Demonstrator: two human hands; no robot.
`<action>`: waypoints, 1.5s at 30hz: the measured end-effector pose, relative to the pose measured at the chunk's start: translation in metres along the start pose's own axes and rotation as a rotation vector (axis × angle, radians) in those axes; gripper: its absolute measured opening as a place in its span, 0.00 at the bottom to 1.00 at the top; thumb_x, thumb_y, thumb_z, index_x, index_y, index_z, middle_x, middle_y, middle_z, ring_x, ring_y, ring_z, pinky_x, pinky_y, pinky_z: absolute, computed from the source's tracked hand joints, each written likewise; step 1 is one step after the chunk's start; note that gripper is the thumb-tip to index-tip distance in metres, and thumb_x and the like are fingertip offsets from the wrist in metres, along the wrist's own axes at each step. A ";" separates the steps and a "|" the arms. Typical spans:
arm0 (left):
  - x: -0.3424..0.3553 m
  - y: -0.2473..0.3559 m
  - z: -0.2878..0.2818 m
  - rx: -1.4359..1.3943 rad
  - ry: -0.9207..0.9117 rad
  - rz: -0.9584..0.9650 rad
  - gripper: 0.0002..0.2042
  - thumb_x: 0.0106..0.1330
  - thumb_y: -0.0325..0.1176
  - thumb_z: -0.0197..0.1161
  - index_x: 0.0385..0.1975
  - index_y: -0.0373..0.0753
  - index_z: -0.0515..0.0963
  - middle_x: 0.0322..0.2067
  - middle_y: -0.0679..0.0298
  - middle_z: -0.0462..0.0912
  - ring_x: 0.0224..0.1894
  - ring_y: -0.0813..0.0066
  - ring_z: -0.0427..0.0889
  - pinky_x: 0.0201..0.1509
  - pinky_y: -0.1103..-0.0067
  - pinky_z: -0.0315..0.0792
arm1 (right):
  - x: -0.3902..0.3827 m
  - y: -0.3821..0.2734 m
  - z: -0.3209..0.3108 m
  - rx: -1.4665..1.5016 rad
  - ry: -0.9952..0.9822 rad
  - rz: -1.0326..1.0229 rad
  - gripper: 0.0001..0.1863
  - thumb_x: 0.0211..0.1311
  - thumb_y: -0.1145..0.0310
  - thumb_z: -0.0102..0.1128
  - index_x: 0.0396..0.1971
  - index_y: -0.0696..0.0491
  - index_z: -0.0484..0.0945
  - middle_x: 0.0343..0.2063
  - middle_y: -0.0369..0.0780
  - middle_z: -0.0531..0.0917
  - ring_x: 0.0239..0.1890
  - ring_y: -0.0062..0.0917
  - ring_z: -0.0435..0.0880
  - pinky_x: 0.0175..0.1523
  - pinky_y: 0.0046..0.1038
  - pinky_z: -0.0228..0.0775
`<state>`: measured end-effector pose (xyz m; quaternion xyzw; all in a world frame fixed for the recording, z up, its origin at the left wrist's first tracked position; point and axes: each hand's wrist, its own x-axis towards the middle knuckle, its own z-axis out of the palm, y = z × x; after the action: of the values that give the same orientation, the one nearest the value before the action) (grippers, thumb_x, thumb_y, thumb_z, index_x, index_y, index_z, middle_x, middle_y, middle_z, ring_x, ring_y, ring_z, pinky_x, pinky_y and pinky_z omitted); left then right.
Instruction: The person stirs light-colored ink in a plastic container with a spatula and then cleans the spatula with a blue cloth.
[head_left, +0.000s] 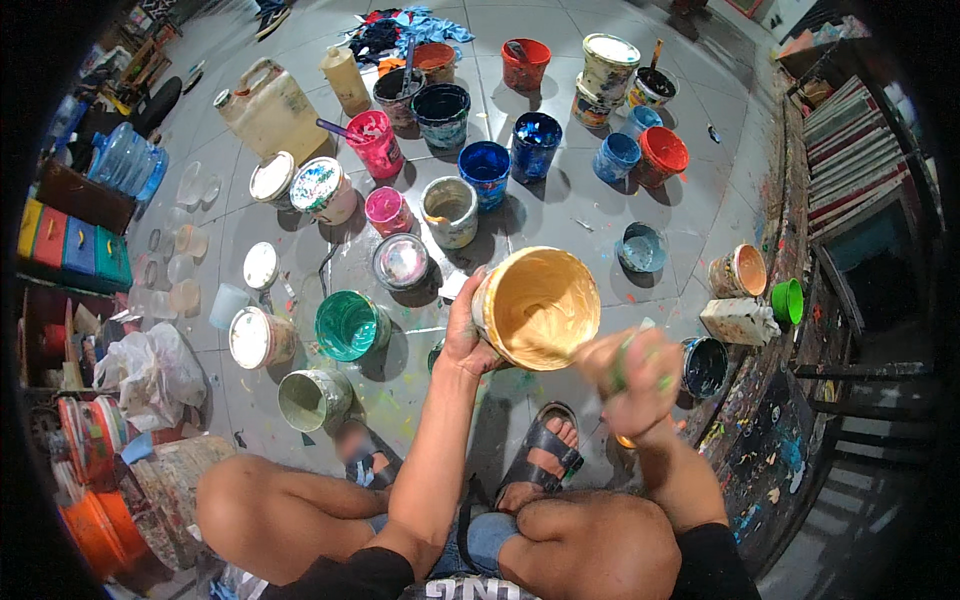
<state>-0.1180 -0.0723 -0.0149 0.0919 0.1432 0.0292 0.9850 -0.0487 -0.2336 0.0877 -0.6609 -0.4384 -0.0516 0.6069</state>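
While the left hand (pixel 472 335) cradles the tub (pixel 484 312) from its 8 o'clock side, the right hand (pixel 638 375) reaches in from 4 o'clock with a pale stirrer (pixel 556 348). Stirring looks like the step in hand, judging by the motion blur on the right hand. Another turn would call for a firm hold at 8 o'clock and a sweep along the inner wall, so that no streaks stay unmixed.

The left fingers are part open, curved around the tub's side and base; the right ones look curled closed on the stirrer, though blur hides their exact grip.

The tub is just off the centre of the view, toward 3 o'clock, held off the floor with its mouth tilted toward the person. Its paint (pixel 560 300) is yellow-orange, seemingly thick, with swirled ridges and smears up the inner wall. A green-coated pot (pixel 381 332) stands at its 9 o'clock, a grey-blue cup (pixel 641 266) at 2 o'clock.
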 end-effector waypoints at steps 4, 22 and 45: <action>0.015 -0.030 -0.003 -0.043 0.046 -0.084 0.25 0.66 0.52 0.50 0.52 0.38 0.73 0.48 0.55 0.79 0.49 0.63 0.79 0.55 0.65 0.73 | 0.015 -0.006 0.009 0.195 0.227 0.083 0.17 0.70 0.66 0.41 0.19 0.51 0.60 0.09 0.34 0.59 0.10 0.20 0.56 0.19 0.26 0.51; 0.011 -0.015 -0.001 -0.122 -0.155 0.099 0.32 0.66 0.58 0.46 0.59 0.35 0.66 0.56 0.50 0.71 0.57 0.53 0.72 0.62 0.59 0.66 | 0.070 -0.034 -0.010 1.058 0.518 0.261 0.24 0.71 0.46 0.36 0.17 0.46 0.59 0.08 0.28 0.48 0.12 0.14 0.43 0.20 0.22 0.37; 0.016 0.007 -0.008 0.056 0.050 0.297 0.27 0.67 0.50 0.51 0.57 0.34 0.66 0.54 0.53 0.74 0.56 0.62 0.74 0.62 0.67 0.67 | 0.025 -0.013 -0.061 -1.070 -0.772 0.085 0.18 0.54 0.61 0.61 0.40 0.56 0.74 0.34 0.45 0.76 0.37 0.38 0.77 0.38 0.36 0.70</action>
<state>-0.1055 -0.0632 -0.0252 0.1387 0.1535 0.1727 0.9630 -0.0134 -0.2743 0.1287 -0.8590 -0.5120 0.0022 -0.0043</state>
